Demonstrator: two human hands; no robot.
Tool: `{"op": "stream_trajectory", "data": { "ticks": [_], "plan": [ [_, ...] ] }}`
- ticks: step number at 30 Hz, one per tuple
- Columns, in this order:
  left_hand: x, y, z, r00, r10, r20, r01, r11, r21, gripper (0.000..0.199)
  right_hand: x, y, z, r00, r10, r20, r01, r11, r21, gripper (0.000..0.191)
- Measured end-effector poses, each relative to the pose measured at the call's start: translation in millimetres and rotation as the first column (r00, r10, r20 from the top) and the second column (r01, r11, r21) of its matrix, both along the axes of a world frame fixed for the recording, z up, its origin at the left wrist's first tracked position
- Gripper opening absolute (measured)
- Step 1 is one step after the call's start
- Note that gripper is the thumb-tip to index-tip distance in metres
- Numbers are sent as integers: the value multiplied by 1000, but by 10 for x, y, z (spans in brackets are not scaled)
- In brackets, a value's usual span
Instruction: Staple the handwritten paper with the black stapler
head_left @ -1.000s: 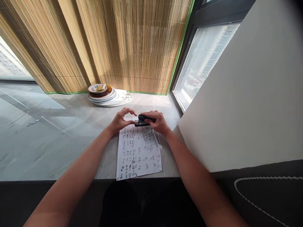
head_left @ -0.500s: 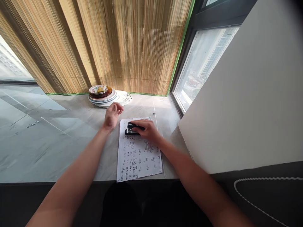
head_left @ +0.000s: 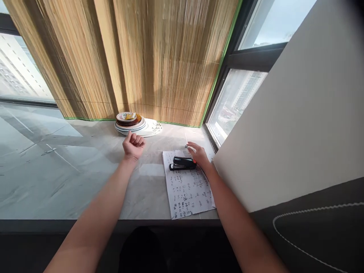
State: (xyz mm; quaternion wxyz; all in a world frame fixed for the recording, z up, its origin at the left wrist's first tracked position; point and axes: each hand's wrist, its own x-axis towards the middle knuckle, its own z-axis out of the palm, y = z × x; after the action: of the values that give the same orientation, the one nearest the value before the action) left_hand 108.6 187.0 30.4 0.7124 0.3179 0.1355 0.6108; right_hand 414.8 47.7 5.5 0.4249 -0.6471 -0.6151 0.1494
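A black stapler (head_left: 183, 163) with a bit of orange-red at its right end lies on handwritten white paper sheets (head_left: 182, 197). My right hand (head_left: 200, 154) is just behind and right of the stapler, fingers stretched out and apart. Its fingertips are close to a small grey strip, perhaps staples (head_left: 186, 146), at the sheets' far edge; whether they touch it I cannot tell. Left of the paper, my left hand (head_left: 134, 146) is curled into a fist over the grey marble-patterned surface (head_left: 142, 189), with nothing visible in it.
A stack of plates (head_left: 131, 123) stands beyond my left hand, beside a white patterned plate (head_left: 153, 128). Behind them hangs a bamboo blind (head_left: 159, 68). On the right are a window frame (head_left: 218, 98) and a white wall (head_left: 284, 132). A white cord (head_left: 295, 252) hangs at lower right.
My right hand has let go of the stapler and moved toward the small grey strip. My left hand's fingers have curled tighter. The stapler and paper appear further right in the view.
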Motion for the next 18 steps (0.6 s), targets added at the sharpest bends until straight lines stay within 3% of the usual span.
{"op": "stream_trajectory", "data": {
  "ticks": [4,8,14,18],
  "plan": [
    [-142,-17,34,968,3,252,12,998,-60,55,-40,198,-113,957,152,246,-97,970,-222,38],
    [-180,-33,63,951,-21,308,32,999,-30,55,-511,349,-83,852,261,453,-108,936,-336,46],
    [-271,-35,79,965,-34,261,26,999,33,58,-1332,671,-34,743,437,507,-290,893,-345,51],
    [-327,-20,65,972,-49,228,41,998,40,61,-1495,745,-16,697,451,557,-322,891,-319,55]
  ]
}}
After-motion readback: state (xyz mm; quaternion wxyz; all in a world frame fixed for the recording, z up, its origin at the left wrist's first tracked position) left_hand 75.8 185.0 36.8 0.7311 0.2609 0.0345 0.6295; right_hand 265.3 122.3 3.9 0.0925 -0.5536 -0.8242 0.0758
